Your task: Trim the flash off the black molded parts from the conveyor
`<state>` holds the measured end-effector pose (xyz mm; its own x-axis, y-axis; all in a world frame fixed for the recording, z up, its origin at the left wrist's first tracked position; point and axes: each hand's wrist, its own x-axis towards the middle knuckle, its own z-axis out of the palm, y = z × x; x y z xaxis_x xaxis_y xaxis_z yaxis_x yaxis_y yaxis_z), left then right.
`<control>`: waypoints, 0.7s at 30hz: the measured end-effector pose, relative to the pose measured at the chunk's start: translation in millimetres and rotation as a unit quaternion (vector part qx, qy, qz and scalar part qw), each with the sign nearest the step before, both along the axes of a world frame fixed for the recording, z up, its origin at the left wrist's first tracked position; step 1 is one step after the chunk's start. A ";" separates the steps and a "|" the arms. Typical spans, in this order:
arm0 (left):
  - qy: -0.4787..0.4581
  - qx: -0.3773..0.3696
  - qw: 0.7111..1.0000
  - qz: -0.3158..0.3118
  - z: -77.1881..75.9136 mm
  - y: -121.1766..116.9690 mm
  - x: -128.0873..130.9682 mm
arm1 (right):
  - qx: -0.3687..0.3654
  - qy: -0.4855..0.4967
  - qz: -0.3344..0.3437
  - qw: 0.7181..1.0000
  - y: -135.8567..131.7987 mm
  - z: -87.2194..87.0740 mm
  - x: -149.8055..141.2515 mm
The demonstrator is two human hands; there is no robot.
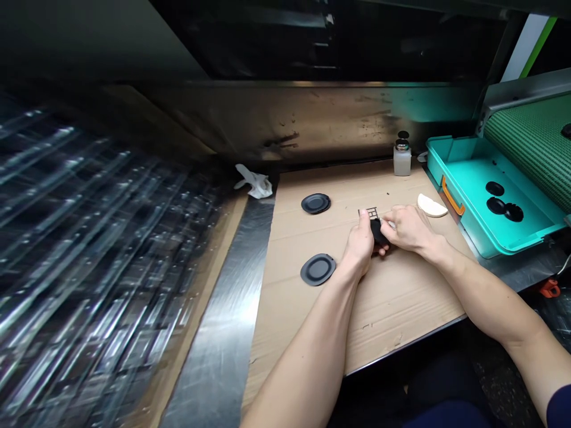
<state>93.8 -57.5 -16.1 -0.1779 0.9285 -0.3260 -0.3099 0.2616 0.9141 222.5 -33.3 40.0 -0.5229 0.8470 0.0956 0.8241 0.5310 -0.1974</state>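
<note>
Bare forearms [312, 345] reach up from the bottom and lower right of the frame, over a sheet of cardboard [401, 306] on a metal table [218, 333]. Right of centre, the person's left hand [360, 241] is mostly closed, its thumb raised and its fingers curled round a dark part [378, 230]. The right hand [408, 226] comes in from the other side with fingers bent and close together, their tips at the dark part; I cannot tell whether they pinch it. A small dark grid [372, 212] sticks up just above the dark part, beside the left thumb.

To the left of the hands, two rounded black pieces lie flat on the cardboard: the upper piece [316, 203] and the lower piece [318, 269], apart from each other. Just beyond the right hand lies a white half-round pad [432, 205], and a bottle with a dark top [402, 161] stands near the cardboard's far edge. At the right, a teal bin [484, 235] with an orange handle [453, 196] holds three black discs [495, 188], two of them touching. Behind it, at the upper right, runs a green mesh belt [530, 139]. Crumpled white material [259, 184] lies left of the cardboard's far corner, and shiny clear plastic [84, 255], badly blurred, fills the left side.
</note>
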 end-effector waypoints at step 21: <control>0.163 0.256 0.944 0.128 12.2 -14.3 -7.9 | -0.004 -0.036 -0.213 0.976 46.3 -12.2 51.2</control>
<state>85.9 -71.8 -3.9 -0.4319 0.8620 0.2653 0.0172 -0.2863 0.9580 273.7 13.0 27.8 -0.1279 0.9897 0.0649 0.9817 0.1357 -0.1334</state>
